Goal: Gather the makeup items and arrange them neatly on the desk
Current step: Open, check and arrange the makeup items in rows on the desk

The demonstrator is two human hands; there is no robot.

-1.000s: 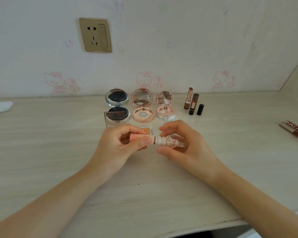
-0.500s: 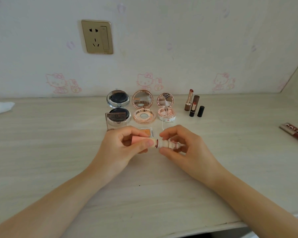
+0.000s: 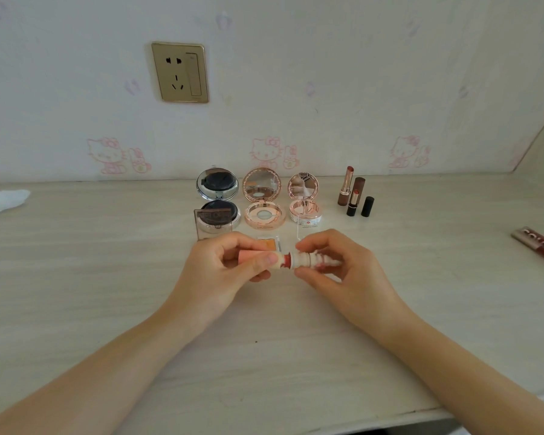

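- Left hand (image 3: 215, 271) pinched a smooth pink lipstick tube (image 3: 258, 258); right hand (image 3: 343, 271) pinched its ridged white cap (image 3: 308, 261), just pulled apart, red bullet showing between.
- Both hovered over the pale woodgrain desk (image 3: 107, 277), in front of three open round mirrored compacts (image 3: 263, 199).
- Four upright lipsticks (image 3: 354, 196) stood off right.
- The brown packet (image 3: 540, 246) had lettering I couldn't read.

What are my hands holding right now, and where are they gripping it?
A lipstick, pulled partly open. The left hand pinches its pink tube near the exposed red tip; the right hand grips the white ridged cap at its rim.
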